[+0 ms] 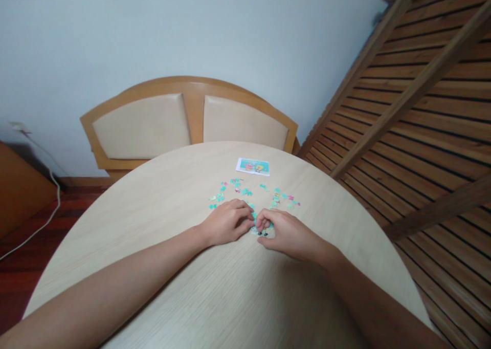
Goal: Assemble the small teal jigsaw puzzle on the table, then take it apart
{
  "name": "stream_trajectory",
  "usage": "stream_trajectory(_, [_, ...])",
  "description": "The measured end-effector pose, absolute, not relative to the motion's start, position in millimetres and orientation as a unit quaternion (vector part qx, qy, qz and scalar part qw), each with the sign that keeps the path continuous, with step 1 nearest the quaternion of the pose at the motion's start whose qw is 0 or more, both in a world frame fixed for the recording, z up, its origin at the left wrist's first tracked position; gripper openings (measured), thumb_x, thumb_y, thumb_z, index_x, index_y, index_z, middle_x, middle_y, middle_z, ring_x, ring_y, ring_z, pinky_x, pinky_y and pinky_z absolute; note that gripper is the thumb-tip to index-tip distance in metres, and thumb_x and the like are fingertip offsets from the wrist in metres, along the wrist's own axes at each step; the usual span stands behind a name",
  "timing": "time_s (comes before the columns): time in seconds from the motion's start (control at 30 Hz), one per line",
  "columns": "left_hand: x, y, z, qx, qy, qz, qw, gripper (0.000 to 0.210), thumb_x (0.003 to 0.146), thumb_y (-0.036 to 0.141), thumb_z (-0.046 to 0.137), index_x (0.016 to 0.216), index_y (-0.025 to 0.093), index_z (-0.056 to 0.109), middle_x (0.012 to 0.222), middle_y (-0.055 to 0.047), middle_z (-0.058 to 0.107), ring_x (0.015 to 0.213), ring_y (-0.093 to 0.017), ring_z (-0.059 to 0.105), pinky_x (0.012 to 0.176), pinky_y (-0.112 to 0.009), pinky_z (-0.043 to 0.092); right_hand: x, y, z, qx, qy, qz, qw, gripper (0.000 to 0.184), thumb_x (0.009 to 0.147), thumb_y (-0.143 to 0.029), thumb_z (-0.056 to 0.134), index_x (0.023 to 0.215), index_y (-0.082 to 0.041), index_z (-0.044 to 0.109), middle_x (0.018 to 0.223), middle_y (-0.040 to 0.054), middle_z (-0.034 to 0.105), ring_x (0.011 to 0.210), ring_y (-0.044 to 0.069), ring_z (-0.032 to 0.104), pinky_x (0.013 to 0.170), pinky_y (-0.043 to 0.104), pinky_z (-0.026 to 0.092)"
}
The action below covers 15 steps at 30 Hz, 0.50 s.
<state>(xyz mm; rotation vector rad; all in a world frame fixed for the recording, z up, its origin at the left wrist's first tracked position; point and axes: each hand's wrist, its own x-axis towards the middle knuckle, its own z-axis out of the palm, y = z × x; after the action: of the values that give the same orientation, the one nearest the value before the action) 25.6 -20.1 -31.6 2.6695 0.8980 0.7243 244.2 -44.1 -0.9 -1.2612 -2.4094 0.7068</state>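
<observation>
A small cluster of turquoise jigsaw puzzle pieces [253, 231] with a few black spots lies flat between my hands, partly covered by them. My left hand [229, 222] rests palm down at its left, fingers bent and thumb close to the index finger, the tips on the pieces. From the right, my right hand [284, 232] curls its fingers over the cluster, the thumb at the near edge and pieces showing in between. Whether a single loose piece is pinched is too small to tell. Loose jigsaw pieces [276, 199] lie just beyond.
More loose pieces [219, 197] are scattered at the left. A picture card [253, 167] with colourful cartoon figures lies farther back on the round wooden table [161, 195]. A padded bench back [197, 114] stands behind it, and a slatted wooden frame [414, 83] leans at the right.
</observation>
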Motion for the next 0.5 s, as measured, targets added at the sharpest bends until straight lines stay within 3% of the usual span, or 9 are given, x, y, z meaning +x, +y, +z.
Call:
stream_trajectory(0.17, [27.7,-22.9,-32.1,0.916,0.291,0.248,0.120,0.018,0.092,0.027,0.060,0.106,0.019,0.068,0.109,-0.009,0.068,0.107,-0.025,0.060,0.097,-0.038,0.048,248.4,-42.0,-2.4,-0.444,-0.844,0.252,0.164,0.020,0.074,-0.022,0.073,0.091,-0.022,0.063,0.093,0.0017,0.070,0.091,0.021,0.064,0.080,0.029,0.045])
stream_trajectory(0.5, [23.7,-24.4,-30.6,0.929,0.250,0.242,0.126,0.015,0.091,0.025,0.061,0.100,0.022,0.071,0.109,-0.006,0.070,0.104,-0.022,0.063,0.096,-0.036,0.047,251.1,-37.1,-7.7,-0.421,-0.847,0.267,0.183,0.015,0.074,-0.018,0.073,0.087,-0.020,0.066,0.087,0.0003,0.070,0.085,0.018,0.064,0.077,0.026,0.045])
